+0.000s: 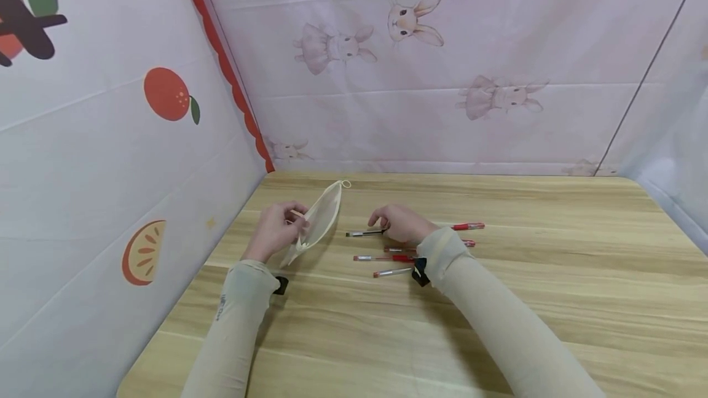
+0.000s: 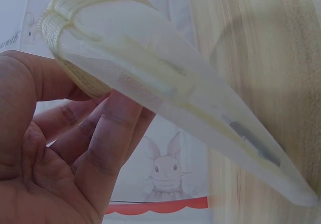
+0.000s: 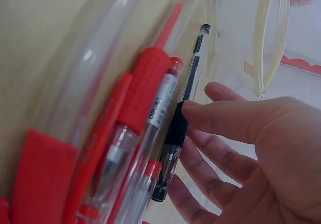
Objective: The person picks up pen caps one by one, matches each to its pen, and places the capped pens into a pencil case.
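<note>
wooden table: red pen reads "deli"; right hand beside black pen.

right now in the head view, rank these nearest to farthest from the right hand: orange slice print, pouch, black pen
From the right hand:
1. Black pen: right at its fingers, on the table.
2. Pouch: to its left, held up in the left hand.
3. Orange slice print: farthest left, on the wall covering.

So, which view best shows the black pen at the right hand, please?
The right wrist view: the black pen appears close, end to end. Head view shows it small, partly hidden; left wrist, perhaps one tip.
</note>
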`<state>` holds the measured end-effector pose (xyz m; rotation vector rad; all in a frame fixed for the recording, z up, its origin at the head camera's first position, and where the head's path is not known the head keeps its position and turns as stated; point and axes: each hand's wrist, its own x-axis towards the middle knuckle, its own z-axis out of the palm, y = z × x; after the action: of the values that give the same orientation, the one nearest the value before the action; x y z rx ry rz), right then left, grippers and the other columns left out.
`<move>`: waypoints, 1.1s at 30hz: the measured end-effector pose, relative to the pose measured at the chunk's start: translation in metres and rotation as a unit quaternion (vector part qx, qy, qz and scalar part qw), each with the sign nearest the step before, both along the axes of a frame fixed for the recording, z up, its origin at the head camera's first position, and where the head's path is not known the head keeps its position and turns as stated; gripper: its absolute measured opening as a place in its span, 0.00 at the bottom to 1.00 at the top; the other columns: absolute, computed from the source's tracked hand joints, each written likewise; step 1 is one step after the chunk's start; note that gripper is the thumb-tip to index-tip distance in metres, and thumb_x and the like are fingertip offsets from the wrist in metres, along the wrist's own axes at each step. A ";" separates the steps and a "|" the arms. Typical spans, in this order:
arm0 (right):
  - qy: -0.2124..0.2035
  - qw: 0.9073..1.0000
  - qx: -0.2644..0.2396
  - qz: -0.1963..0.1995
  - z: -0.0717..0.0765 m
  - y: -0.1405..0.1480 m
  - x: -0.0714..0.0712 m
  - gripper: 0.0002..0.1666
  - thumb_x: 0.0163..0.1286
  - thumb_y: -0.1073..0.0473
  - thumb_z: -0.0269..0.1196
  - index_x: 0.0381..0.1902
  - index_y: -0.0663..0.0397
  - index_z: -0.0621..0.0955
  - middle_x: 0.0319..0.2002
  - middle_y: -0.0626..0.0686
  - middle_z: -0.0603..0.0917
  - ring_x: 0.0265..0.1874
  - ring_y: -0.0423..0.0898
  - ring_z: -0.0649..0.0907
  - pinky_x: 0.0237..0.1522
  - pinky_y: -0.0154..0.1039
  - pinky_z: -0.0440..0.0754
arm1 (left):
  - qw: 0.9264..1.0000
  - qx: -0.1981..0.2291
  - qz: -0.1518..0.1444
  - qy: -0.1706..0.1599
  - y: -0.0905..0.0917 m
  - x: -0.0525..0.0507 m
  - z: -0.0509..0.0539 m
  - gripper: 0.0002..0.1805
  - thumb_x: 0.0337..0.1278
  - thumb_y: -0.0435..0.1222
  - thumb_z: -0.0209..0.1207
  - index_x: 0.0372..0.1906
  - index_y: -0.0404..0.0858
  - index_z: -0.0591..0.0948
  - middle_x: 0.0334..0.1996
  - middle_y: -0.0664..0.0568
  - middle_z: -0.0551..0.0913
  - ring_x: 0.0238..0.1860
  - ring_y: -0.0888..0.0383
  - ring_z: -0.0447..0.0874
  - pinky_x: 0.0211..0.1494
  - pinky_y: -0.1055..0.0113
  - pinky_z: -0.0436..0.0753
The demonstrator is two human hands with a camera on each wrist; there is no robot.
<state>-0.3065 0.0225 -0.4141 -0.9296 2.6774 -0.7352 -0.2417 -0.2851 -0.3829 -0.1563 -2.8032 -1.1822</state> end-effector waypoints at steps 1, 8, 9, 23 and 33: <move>0.000 1.000 0.002 -0.001 0.000 -0.001 0.000 0.28 0.69 0.79 0.57 0.59 0.52 0.87 0.50 0.58 0.88 0.51 0.51 0.85 0.61 0.51 0.85 | 1.000 -0.001 0.000 -0.001 0.000 0.000 0.000 0.14 0.66 0.30 0.64 0.54 0.35 0.87 0.43 0.40 0.92 0.36 0.52 0.89 0.33 0.63 0.89; 0.008 1.000 0.011 -0.003 -0.001 -0.002 0.000 0.28 0.69 0.79 0.57 0.58 0.51 0.88 0.50 0.57 0.88 0.50 0.51 0.84 0.61 0.52 0.84 | 1.000 -0.006 -0.001 -0.003 0.000 -0.001 -0.001 0.14 0.67 0.30 0.64 0.55 0.36 0.87 0.43 0.41 0.92 0.37 0.52 0.89 0.33 0.64 0.89; 0.009 1.000 0.012 -0.003 0.000 -0.002 0.000 0.28 0.69 0.79 0.57 0.57 0.51 0.88 0.49 0.57 0.88 0.50 0.51 0.84 0.61 0.51 0.84 | 1.000 -0.007 -0.002 -0.003 0.000 -0.001 -0.001 0.14 0.67 0.30 0.64 0.55 0.36 0.87 0.43 0.41 0.92 0.37 0.52 0.89 0.33 0.64 0.89; 0.007 1.000 0.012 -0.009 -0.001 -0.004 0.001 0.29 0.67 0.81 0.55 0.55 0.51 0.89 0.49 0.57 0.89 0.50 0.51 0.84 0.60 0.50 0.85 | 1.000 -0.008 -0.010 -0.007 0.001 -0.001 0.000 0.15 0.67 0.31 0.64 0.57 0.36 0.86 0.43 0.39 0.92 0.33 0.53 0.89 0.33 0.63 0.89; 0.024 1.000 0.017 -0.003 -0.001 -0.006 0.003 0.30 0.67 0.82 0.55 0.53 0.51 0.90 0.50 0.58 0.90 0.49 0.50 0.85 0.61 0.50 0.85 | 1.000 -0.012 -0.010 -0.011 0.001 -0.001 -0.001 0.16 0.67 0.31 0.63 0.57 0.36 0.86 0.44 0.40 0.92 0.36 0.51 0.89 0.34 0.62 0.90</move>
<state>-0.3038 0.0164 -0.4153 -0.9431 2.7268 -0.6739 -0.2423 -0.2845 -0.3842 -0.1755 -2.8430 -1.1620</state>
